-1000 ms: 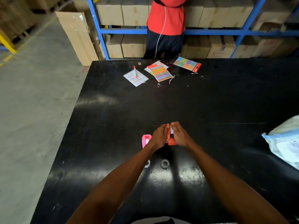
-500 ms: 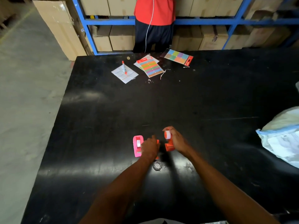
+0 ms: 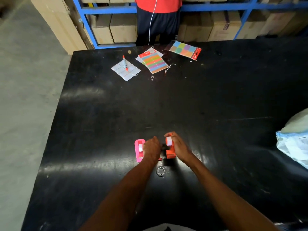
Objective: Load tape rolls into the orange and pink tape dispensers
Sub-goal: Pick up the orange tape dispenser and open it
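The orange tape dispenser (image 3: 170, 150) stands on the black table (image 3: 183, 100) with a white tape roll (image 3: 168, 141) in its top. My right hand (image 3: 179, 145) wraps around its right side. The pink tape dispenser (image 3: 139, 150) lies just left of it, a white roll showing inside. My left hand (image 3: 151, 150) rests fingers-down between the two dispensers, covering the pink one's right edge; a small dark and red piece (image 3: 160, 158) peeks out beneath it. What the left fingers hold is hidden. A round toothed ring (image 3: 160, 170) lies near my left wrist.
At the table's far edge lie a white label sheet with a red pen (image 3: 125, 63), two packs of coloured sticky notes (image 3: 154, 61), and bits of string. A white and blue bag (image 3: 295, 140) sits at the right edge. A person in red (image 3: 158, 17) stands before blue shelving.
My hands have parted: the right one set the orange dispenser down slightly to the right, the left one moved down beside the pink dispenser. One of the two rings is now hidden.
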